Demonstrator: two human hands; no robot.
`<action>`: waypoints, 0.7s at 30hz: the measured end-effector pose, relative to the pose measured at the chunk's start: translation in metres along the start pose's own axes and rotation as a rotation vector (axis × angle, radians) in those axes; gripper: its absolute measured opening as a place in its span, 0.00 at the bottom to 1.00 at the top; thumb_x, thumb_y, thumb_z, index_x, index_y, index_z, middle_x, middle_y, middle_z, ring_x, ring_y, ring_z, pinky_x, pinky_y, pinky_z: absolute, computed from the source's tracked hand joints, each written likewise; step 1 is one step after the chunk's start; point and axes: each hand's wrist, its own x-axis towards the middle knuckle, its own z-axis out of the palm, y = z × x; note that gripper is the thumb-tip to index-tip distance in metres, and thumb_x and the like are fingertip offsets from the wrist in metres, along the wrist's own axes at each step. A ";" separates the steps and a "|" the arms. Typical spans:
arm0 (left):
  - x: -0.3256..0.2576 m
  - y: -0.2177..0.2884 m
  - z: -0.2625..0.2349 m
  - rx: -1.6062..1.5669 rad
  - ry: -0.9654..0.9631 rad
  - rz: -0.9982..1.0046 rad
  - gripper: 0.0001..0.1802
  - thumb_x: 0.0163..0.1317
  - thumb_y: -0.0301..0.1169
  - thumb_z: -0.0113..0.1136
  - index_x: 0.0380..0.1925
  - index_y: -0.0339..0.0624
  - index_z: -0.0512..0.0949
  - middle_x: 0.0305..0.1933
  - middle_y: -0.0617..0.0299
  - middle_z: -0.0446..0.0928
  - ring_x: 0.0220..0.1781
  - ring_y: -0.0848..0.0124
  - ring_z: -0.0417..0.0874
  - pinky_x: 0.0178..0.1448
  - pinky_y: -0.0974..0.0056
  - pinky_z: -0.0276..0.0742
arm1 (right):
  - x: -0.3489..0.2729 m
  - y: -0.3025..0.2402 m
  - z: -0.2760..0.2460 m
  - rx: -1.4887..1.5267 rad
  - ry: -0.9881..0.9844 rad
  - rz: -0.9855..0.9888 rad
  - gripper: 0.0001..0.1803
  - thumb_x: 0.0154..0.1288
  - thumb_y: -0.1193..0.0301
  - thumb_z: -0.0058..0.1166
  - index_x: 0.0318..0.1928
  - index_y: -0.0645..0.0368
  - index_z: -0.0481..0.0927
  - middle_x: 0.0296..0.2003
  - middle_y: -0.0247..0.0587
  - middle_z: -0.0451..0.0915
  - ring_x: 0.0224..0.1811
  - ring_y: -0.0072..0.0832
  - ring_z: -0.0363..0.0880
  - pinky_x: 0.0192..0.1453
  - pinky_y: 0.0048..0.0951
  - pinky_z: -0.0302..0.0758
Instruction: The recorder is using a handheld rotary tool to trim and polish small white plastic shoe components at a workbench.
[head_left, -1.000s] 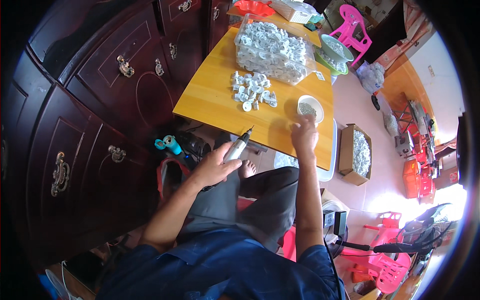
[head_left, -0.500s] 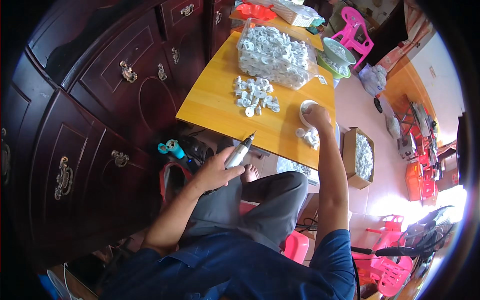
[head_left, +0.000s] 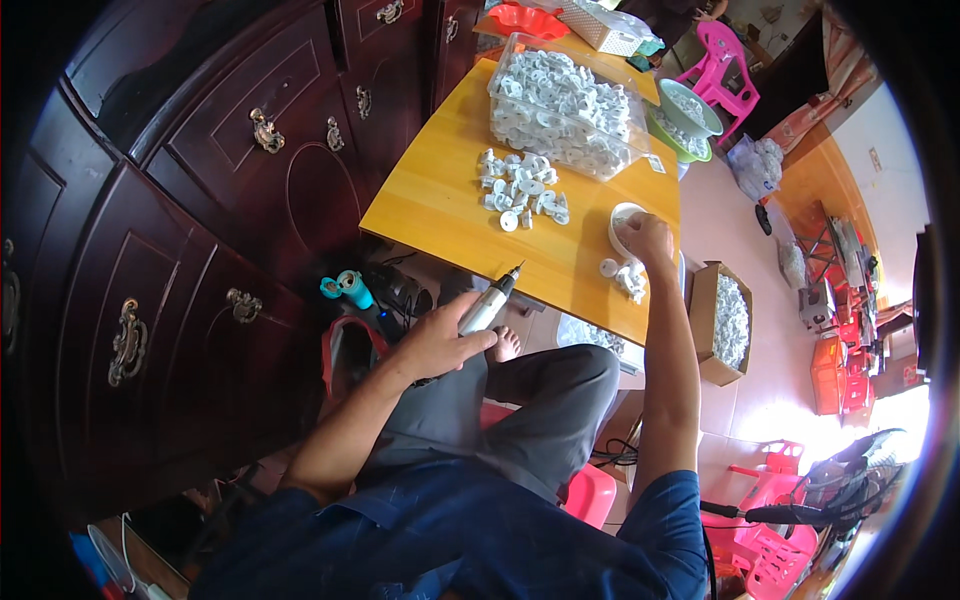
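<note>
The right hand (head_left: 650, 238) has reached the bowl (head_left: 624, 211), fingers unclear; left fingers (head_left: 464, 304) wrap a silver, black-nosed tool (head_left: 486, 308).

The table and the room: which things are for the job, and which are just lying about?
For the job, it seems: silver-and-black tool in the left hand; white bowl at the right hand; loose white parts; clear bin of similar parts.
Probably just lying about: teal bottle; red dish; pink chair.

A bin (head_left: 638, 140) of parts (head_left: 570, 90) stands at a table's (head_left: 430, 200) far end, behind a loose pile (head_left: 524, 190). To the pile's right, a bowl (head_left: 616, 232) sits behind a smaller cluster (head_left: 629, 280). Cabinets (head_left: 230, 190) line the left side; a carton (head_left: 704, 308) rests on the floor (head_left: 762, 350) at right.
</note>
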 end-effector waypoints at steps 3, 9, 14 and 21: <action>0.001 -0.003 0.000 -0.015 -0.002 0.017 0.34 0.62 0.33 0.65 0.68 0.39 0.68 0.39 0.61 0.79 0.22 0.78 0.74 0.26 0.70 0.73 | -0.001 0.000 0.001 0.039 -0.018 0.003 0.11 0.56 0.60 0.67 0.36 0.51 0.88 0.36 0.44 0.87 0.41 0.40 0.87 0.47 0.41 0.80; 0.002 -0.002 0.003 -0.017 -0.022 0.034 0.33 0.63 0.31 0.65 0.68 0.39 0.67 0.40 0.62 0.78 0.23 0.78 0.75 0.26 0.70 0.73 | -0.005 0.007 0.001 0.114 0.162 -0.067 0.12 0.57 0.64 0.65 0.40 0.53 0.88 0.34 0.47 0.87 0.38 0.41 0.86 0.46 0.40 0.80; -0.004 0.004 -0.002 -0.034 -0.023 0.087 0.34 0.65 0.33 0.65 0.69 0.40 0.65 0.44 0.62 0.79 0.25 0.79 0.75 0.27 0.71 0.74 | -0.035 -0.048 -0.005 0.793 0.159 -0.030 0.07 0.64 0.71 0.62 0.41 0.59 0.87 0.31 0.36 0.86 0.30 0.22 0.83 0.37 0.25 0.79; -0.002 0.003 0.001 -0.069 -0.008 0.207 0.35 0.65 0.35 0.65 0.70 0.39 0.64 0.45 0.62 0.78 0.27 0.80 0.76 0.28 0.71 0.75 | -0.076 -0.084 0.041 1.413 -0.244 0.012 0.09 0.74 0.69 0.56 0.47 0.62 0.80 0.39 0.37 0.85 0.34 0.19 0.81 0.40 0.21 0.80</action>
